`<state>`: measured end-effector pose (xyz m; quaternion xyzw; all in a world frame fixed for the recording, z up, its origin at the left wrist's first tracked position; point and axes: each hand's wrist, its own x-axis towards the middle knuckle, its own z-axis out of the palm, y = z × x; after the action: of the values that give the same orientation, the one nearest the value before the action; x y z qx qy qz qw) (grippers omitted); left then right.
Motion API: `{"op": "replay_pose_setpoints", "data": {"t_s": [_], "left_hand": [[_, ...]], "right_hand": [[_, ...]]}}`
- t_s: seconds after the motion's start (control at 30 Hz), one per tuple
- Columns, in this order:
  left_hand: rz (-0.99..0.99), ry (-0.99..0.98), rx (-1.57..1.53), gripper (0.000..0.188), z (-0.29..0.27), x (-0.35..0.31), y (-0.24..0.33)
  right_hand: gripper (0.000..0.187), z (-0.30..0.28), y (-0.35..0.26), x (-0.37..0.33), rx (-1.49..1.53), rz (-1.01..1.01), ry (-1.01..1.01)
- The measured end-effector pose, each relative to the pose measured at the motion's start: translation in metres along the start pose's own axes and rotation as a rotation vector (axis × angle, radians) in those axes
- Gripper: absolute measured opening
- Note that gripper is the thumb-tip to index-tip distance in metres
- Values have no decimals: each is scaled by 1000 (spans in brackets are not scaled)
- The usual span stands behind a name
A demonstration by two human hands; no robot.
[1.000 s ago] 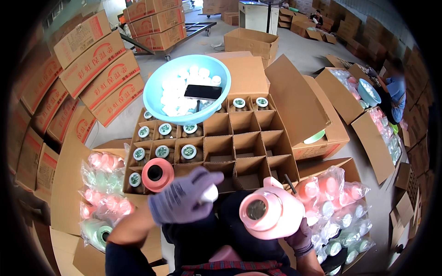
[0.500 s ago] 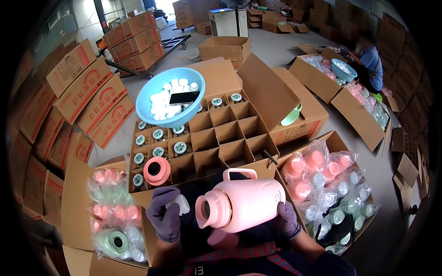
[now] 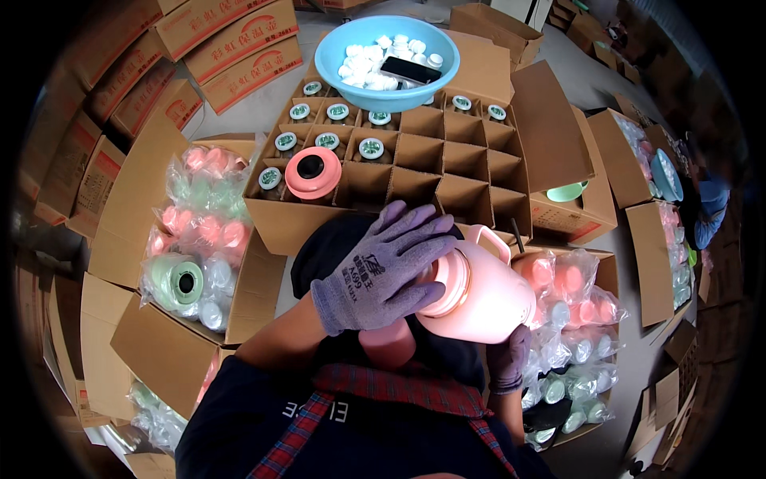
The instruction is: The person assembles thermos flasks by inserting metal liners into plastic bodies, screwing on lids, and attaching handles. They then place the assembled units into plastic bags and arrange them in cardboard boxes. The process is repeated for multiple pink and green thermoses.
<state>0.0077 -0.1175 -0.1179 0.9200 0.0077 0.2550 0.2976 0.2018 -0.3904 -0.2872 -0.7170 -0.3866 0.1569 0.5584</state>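
Observation:
A pink thermos jug (image 3: 495, 291) lies tilted over my lap, its mouth toward the left and its handle up. My right hand (image 3: 507, 361), in a purple-grey glove, grips the jug's base. My left hand (image 3: 387, 267), in the same kind of glove, lies over the jug's mouth with fingers stretched out and the palm against it. Whether the white stopper is under that palm is hidden. Below the left hand, a pink rounded piece (image 3: 388, 345) shows at my lap.
Ahead stands a divided carton (image 3: 415, 182) with several lidded bottles and a coral-pink ring-shaped part (image 3: 313, 173). A blue basin (image 3: 387, 97) of white stoppers, with a phone (image 3: 410, 70), rests on it. Cartons of bagged parts flank me: left (image 3: 239, 315), right (image 3: 608, 275).
My left hand has moved right from beside the jug onto its mouth, its fingers opening out; the white stopper it held is out of sight. My view has tilted downward.

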Motion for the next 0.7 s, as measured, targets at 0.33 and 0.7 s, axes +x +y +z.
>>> {"op": "replay_pose_setpoints", "data": {"t_s": [0.33, 0.7], "left_hand": [[-137, -46, -872, 74, 66, -8, -57], [-436, -535, -136, 97, 49, -97, 14]], "right_hand": [[63, 7, -19, -3, 748, 242, 245], [63, -10, 0, -12, 771, 212, 146]]}}
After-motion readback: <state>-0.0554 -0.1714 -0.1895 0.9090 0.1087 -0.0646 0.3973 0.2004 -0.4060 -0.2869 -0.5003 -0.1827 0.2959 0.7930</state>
